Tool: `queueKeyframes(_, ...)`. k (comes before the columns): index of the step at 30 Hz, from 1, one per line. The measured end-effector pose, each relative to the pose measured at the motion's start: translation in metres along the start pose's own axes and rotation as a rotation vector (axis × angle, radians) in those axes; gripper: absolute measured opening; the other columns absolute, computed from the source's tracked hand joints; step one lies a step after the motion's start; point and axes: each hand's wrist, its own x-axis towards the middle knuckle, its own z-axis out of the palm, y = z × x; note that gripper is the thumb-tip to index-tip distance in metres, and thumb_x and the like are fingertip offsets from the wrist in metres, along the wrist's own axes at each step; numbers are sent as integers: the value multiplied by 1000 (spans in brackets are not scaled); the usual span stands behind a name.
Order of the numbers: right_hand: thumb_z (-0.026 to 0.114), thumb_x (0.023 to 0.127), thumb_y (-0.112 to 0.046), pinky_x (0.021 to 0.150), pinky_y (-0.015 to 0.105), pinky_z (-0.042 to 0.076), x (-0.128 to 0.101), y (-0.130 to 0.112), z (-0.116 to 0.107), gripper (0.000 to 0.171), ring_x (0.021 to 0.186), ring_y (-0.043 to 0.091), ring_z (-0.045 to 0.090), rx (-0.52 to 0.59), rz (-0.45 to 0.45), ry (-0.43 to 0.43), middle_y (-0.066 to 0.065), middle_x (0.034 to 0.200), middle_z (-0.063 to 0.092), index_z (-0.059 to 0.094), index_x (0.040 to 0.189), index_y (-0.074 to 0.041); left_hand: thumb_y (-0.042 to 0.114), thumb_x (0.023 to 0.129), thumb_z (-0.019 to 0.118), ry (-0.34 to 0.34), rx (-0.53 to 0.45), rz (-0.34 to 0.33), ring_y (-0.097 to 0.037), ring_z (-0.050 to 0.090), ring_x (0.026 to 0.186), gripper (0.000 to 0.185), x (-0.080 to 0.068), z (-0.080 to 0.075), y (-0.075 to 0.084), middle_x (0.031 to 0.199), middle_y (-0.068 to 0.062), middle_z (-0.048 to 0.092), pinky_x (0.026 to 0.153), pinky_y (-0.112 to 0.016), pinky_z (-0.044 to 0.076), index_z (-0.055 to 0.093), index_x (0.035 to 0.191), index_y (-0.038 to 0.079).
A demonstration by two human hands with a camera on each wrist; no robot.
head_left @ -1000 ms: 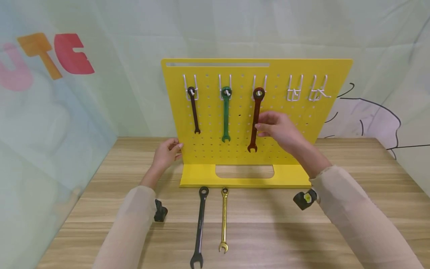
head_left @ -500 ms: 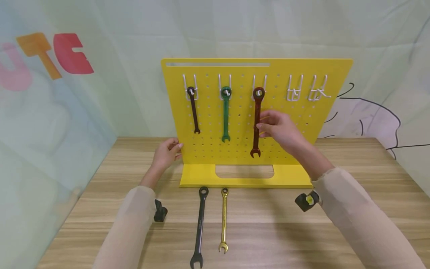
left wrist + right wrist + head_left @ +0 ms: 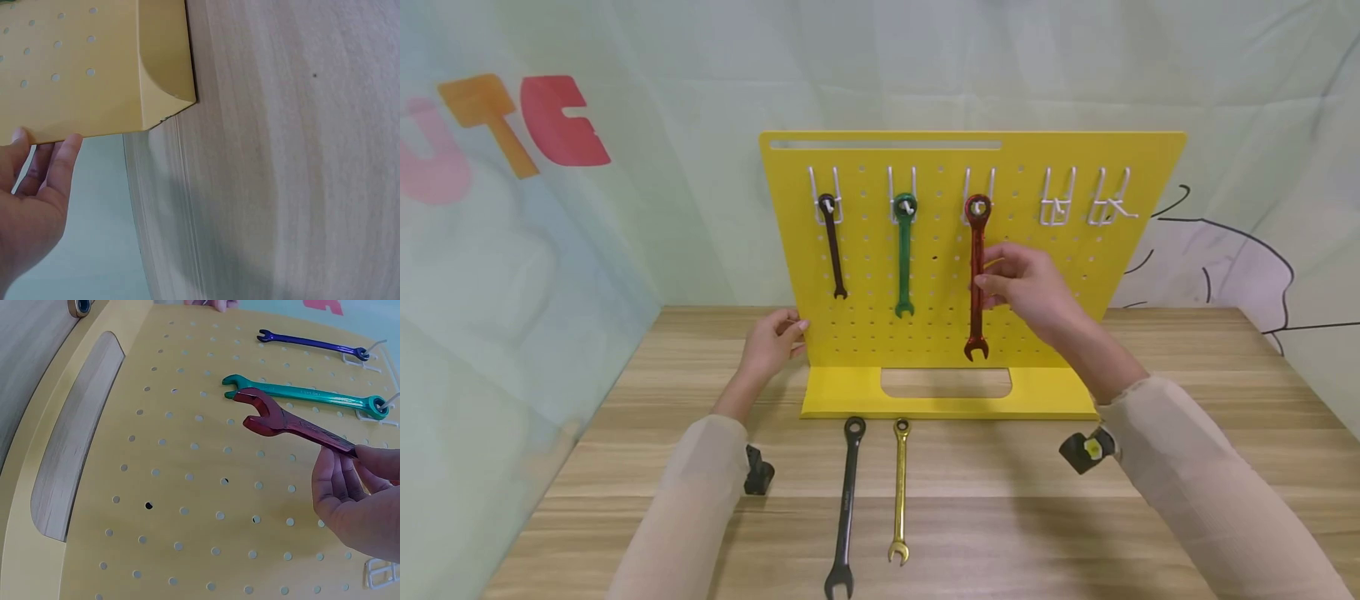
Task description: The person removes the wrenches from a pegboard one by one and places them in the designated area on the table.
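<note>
Red wrench: the red wrench [image 3: 977, 275] hung down the yellow pegboard [image 3: 1075, 275], its ring end at the third white hook [image 3: 979, 185] from the left, its open jaw low, just above the board's foot.
Right hand: the right hand [image 3: 1026, 287] pinched the wrench's shank about midway between thumb and fingertips [image 3: 337, 481], the other fingers loosely curled. In the right wrist view the open end [image 3: 253, 409] stood off the board's face.
Left hand: the left hand [image 3: 771, 337] gripped the board's left edge low down, fingers [image 3: 62, 159] wrapped round behind it.
Doing it well: judged from this, the ring looked to be on or at the hook, though whether fully seated could not be told. A light grip seemed best, letting the shank swing flat to the board and hang plumb, with the left hand steadying the board against tipping.
Neighbours: a green wrench [image 3: 904, 254] hung on the second hook and a dark wrench [image 3: 832, 246] on the first. Two hooks [image 3: 1082, 200] at the right were bare.
Table: a wooden table [image 3: 1187, 467] carried the board at its far middle. Near the board's foot lay a black wrench [image 3: 846, 504] and, just right of it, a gold wrench [image 3: 899, 492], both pointing near-to-far.
Room: pale sheeting [image 3: 625, 208] hung behind and to the left, with orange and red letters [image 3: 523, 121] at far left and a black line drawing [image 3: 1232, 258] at right.
</note>
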Motion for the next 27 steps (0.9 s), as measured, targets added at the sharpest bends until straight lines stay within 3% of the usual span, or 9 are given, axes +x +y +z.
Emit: queueKeyframes(27,50,92,2,74,32,54,-7,-4,-3,18,78,24,59,-22,-30,21,23,99,59,53,110,7,16,97,45,2,27,10,-30,53,98,24,-3,0,3,108,-20,53,83,-36,53,50,108,-5)
